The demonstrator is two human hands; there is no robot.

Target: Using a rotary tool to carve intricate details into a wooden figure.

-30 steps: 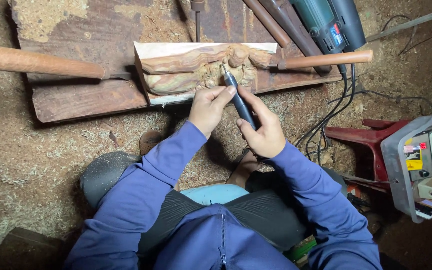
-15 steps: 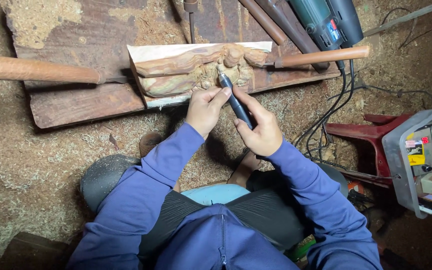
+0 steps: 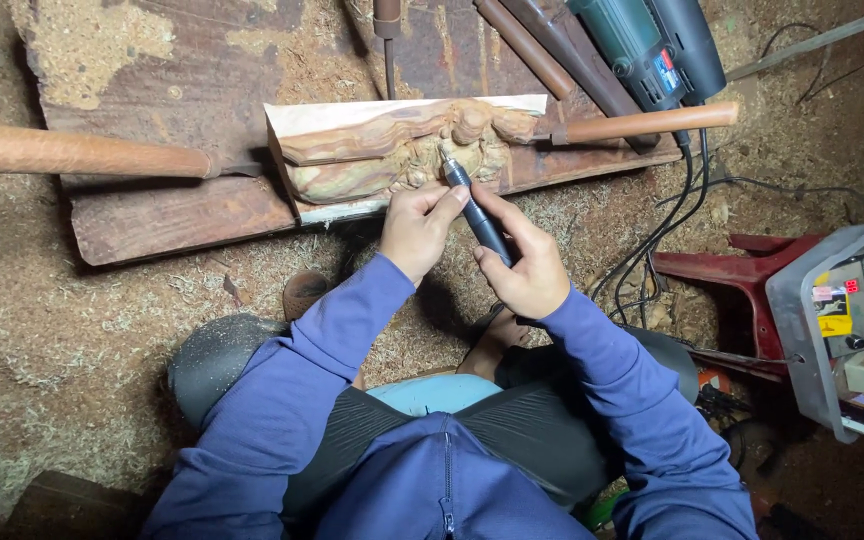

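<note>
Sawdust covers the floor [image 3: 62, 340]. At upper centre, a carved wood block [image 3: 392, 155] rests on a worn plank surface [image 3: 182, 215]. The right hand [image 3: 522, 265] grips a rotary tool [image 3: 477, 215]; the left hand [image 3: 417, 225] curls, steadying its tip.

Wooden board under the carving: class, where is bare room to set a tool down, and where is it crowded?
Free: the wooden board left of the carving, below the long handle, and its upper left corner. Crowded: right of the carving, with a chisel, rods and green power tool; both hands work the front.
</note>
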